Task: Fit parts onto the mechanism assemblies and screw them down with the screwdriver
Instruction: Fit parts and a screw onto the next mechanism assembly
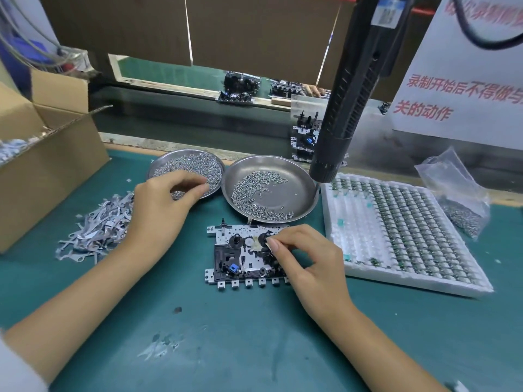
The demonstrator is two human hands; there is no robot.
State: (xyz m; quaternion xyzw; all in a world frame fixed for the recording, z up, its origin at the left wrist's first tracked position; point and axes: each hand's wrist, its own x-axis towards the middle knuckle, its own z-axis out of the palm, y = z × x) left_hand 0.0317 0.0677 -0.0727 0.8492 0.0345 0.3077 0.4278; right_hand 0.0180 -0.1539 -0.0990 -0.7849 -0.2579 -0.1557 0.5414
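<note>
We pinch 1 small part in our right hand, seating it squarely on the mechanism assembly, while our left hand curls over the screw dish; whether it grips screws, we cannot tell.

At mid-frame we see the right hand pinching a small part over the mechanism on the green bench. Upper left of it, the left hand reaches its curled fingers into a dish of screws.

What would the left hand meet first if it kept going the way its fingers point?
Probably the screws in the left metal dish: the left hand has its fingertips curled over the near rim, though height above them is unclear.
</note>
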